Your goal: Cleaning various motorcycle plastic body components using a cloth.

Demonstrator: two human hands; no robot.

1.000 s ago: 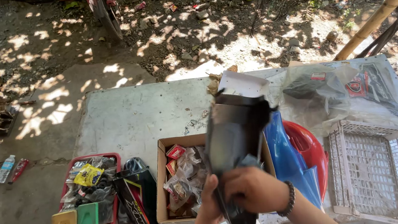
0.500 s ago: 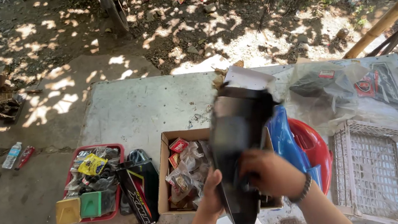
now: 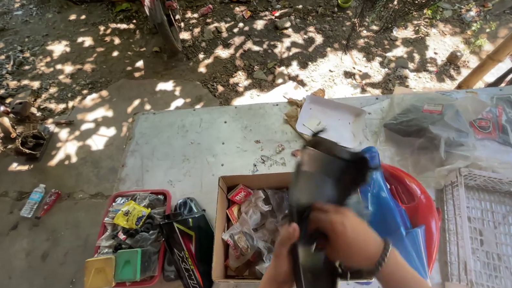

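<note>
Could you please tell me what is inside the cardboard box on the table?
The cardboard box holds clear plastic packets and a small red carton. The black panel hides its right side.

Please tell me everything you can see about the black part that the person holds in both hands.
The black part is a long, curved, glossy panel, plastic by its look. It is held almost upright above the cardboard box, its lower end rounded. The left hand grips its left edge, the right hand covers its middle.

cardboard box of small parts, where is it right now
In the head view the cardboard box sits low at centre on the grey slab, between the red tray and the black panel both hands hold.
</note>
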